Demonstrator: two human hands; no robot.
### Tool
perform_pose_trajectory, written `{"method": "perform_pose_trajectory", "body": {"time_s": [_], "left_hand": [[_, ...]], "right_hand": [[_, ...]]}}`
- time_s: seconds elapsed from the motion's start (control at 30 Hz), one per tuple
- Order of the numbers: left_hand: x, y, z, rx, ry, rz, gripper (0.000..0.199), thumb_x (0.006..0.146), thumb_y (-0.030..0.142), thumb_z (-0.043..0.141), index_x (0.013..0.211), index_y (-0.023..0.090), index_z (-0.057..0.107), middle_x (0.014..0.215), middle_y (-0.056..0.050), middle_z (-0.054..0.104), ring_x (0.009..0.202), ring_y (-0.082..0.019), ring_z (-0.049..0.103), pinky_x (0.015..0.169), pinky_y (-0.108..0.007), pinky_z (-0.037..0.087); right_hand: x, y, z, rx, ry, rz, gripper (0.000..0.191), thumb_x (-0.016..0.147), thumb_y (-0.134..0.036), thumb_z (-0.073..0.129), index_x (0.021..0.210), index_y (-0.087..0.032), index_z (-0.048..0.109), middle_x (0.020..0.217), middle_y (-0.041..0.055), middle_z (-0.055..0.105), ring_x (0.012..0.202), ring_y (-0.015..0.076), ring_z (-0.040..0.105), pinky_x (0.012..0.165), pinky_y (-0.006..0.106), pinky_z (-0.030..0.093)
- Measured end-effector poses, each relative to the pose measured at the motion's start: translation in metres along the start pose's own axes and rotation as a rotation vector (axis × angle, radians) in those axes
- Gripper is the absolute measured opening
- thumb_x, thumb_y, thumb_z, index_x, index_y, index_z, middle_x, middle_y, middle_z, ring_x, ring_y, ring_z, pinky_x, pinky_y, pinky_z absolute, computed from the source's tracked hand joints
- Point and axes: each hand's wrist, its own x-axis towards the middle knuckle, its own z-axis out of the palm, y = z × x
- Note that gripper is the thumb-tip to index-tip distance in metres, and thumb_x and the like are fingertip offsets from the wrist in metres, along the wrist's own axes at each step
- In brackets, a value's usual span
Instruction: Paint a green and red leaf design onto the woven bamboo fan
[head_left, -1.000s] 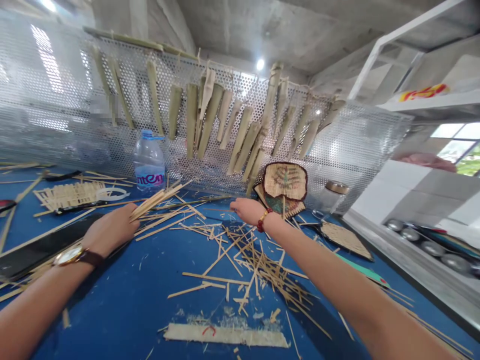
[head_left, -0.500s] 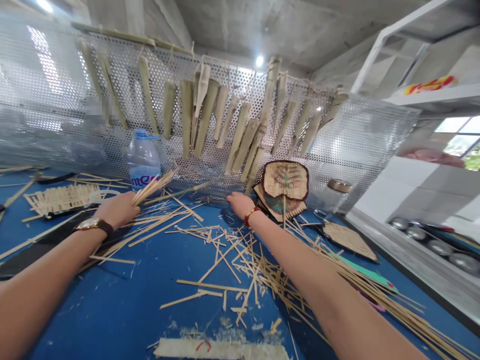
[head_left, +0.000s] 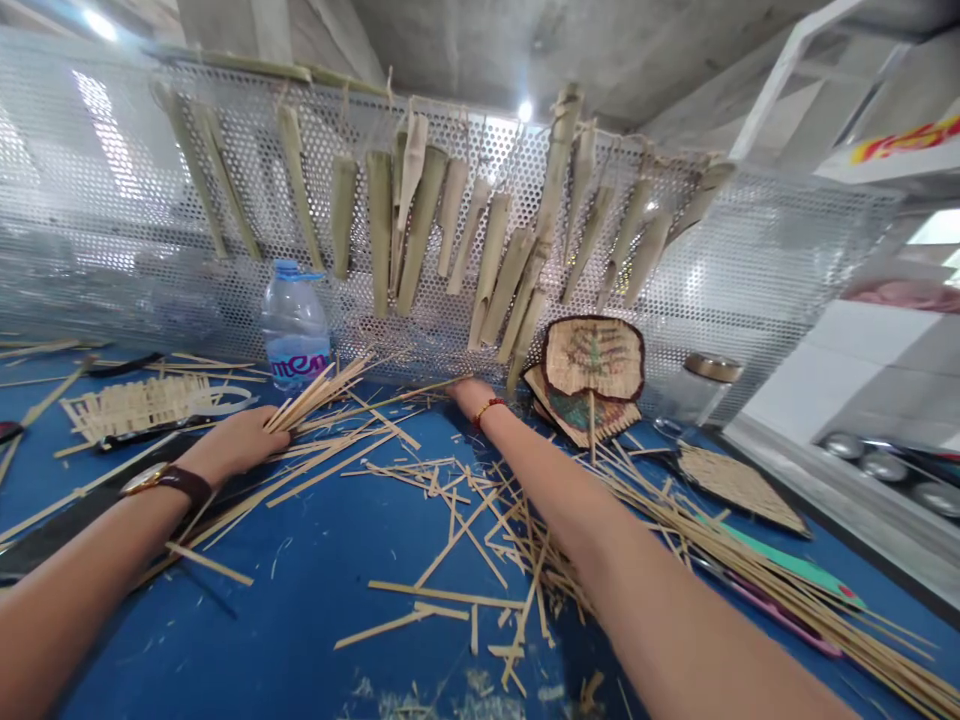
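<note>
Head view: the left hand (head_left: 234, 445) has its grip together on a fan of bamboo strips (head_left: 319, 395), left of centre on the blue desk (head_left: 300, 630), seemingly to keep them bunched. The right hand (head_left: 472, 398) lies palm down near the strips' far ends; its grip can't be told.

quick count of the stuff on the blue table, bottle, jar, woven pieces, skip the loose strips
water bottle: 1
glass jar: 1
woven pieces: 4 (round fan, second fan, flat woven piece, unfinished weave)
total: 6
</note>
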Motion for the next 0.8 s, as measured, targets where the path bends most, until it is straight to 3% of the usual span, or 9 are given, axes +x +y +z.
{"method": "perform_pose_trajectory", "body": {"time_s": [0.1,0.17,0.2,0.27,0.37,0.47,0.57,0.67,0.8], "left_hand": [[0.003,-0.006,0.001,0.008,0.010,-0.046,0.045,0.088,0.048,0.034,0.091,0.013,0.061,0.084,-0.012,0.068,0.076,-0.024,0.062,0.065,-0.030,0.040],[0.005,-0.007,0.002,0.016,0.016,-0.053,0.045,0.088,0.049,0.035,0.090,0.012,0.061,0.085,-0.013,0.068,0.077,-0.025,0.062,0.066,-0.031,0.040],[0.005,-0.007,0.003,0.020,0.019,-0.049,0.046,0.088,0.048,0.035,0.092,0.011,0.062,0.086,-0.014,0.068,0.077,-0.025,0.062,0.067,-0.032,0.041],[0.003,-0.002,0.003,0.028,0.030,-0.032,0.049,0.087,0.048,0.037,0.103,0.009,0.061,0.090,-0.015,0.069,0.080,-0.026,0.063,0.070,-0.033,0.042],[-0.007,0.016,0.002,0.055,0.086,0.021,0.061,0.087,0.049,0.041,0.127,0.004,0.052,0.110,-0.020,0.067,0.099,-0.032,0.061,0.086,-0.039,0.041],[-0.026,0.036,0.000,0.082,0.107,0.233,0.055,0.089,0.047,0.041,0.128,0.011,0.055,0.124,-0.018,0.062,0.115,-0.032,0.053,0.100,-0.041,0.034],[-0.045,0.049,0.003,0.087,-0.015,0.412,0.036,0.088,0.043,0.046,0.106,0.020,0.066,0.111,-0.011,0.067,0.104,-0.027,0.058,0.092,-0.036,0.039],[-0.054,0.050,0.006,0.137,-0.011,0.356,0.029,0.091,0.030,0.037,0.089,0.018,0.064,0.094,-0.011,0.068,0.089,-0.026,0.061,0.078,-0.035,0.041],[-0.057,0.040,0.005,0.161,0.014,0.298,0.033,0.091,0.024,0.030,0.086,0.017,0.062,0.091,-0.013,0.069,0.084,-0.027,0.063,0.072,-0.034,0.039]], "right_hand": [[-0.041,0.006,-0.005,-0.008,-0.032,-0.220,0.023,0.096,-0.019,0.048,0.106,-0.022,0.069,0.109,0.0090,0.068,0.107,0.0184,0.059,0.090,0.027,0.042],[-0.074,0.011,-0.008,-0.039,-0.041,-0.467,0.024,0.095,-0.016,0.046,0.105,-0.021,0.067,0.104,0.0084,0.067,0.101,0.0181,0.059,0.085,0.027,0.043],[-0.087,0.014,-0.009,-0.034,-0.026,-0.514,0.024,0.095,-0.015,0.046,0.105,-0.021,0.066,0.103,0.0081,0.066,0.100,0.0177,0.059,0.084,0.026,0.042],[-0.102,0.019,-0.011,-0.020,0.009,-0.449,0.023,0.096,-0.016,0.044,0.107,-0.020,0.064,0.104,0.0080,0.065,0.098,0.0170,0.059,0.083,0.025,0.042],[-0.095,0.028,-0.011,-0.055,-0.008,-0.146,0.026,0.097,-0.014,0.041,0.112,-0.017,0.061,0.106,0.0106,0.064,0.097,0.0175,0.061,0.082,0.026,0.043],[-0.079,0.033,-0.007,-0.093,-0.042,-0.004,0.028,0.096,-0.009,0.038,0.112,-0.013,0.061,0.105,0.0158,0.064,0.095,0.0206,0.063,0.080,0.029,0.044],[-0.086,0.026,-0.003,-0.100,-0.050,-0.044,0.025,0.096,-0.013,0.041,0.110,-0.016,0.062,0.108,0.0140,0.064,0.099,0.0210,0.062,0.080,0.029,0.045],[-0.122,0.014,-0.005,-0.107,-0.050,-0.211,0.020,0.096,-0.015,0.046,0.107,-0.019,0.062,0.105,0.0099,0.064,0.099,0.0200,0.060,0.079,0.027,0.044],[-0.170,0.006,-0.016,-0.053,-0.064,-0.426,0.018,0.095,-0.012,0.046,0.100,-0.018,0.062,0.097,0.0067,0.064,0.089,0.0166,0.061,0.076,0.026,0.044]]}}
